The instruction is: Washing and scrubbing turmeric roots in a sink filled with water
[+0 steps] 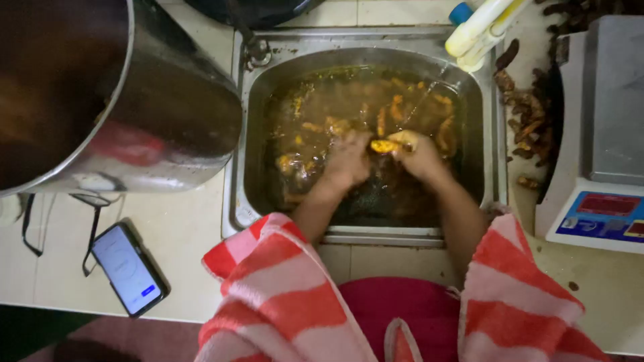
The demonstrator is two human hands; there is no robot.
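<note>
I am gripping a yellow root piece (385,145) in my right hand (417,154), fingers closing around it, at the frame's centre above the murky water in the sink (493,134). My left hand (349,161) is touching its end, though I cannot tell whether it is closing.

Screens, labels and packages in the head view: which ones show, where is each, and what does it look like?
Phone: flat on the counter left of the sink, tilted; dark slab, screen lit pale with a small blue patch.
Scale panel: front of the white weighing scale right of the sink; blue panel with red display windows.
Plastic bottles: at the sink's upper right rim; pale yellow and white, one blue cap.
</note>
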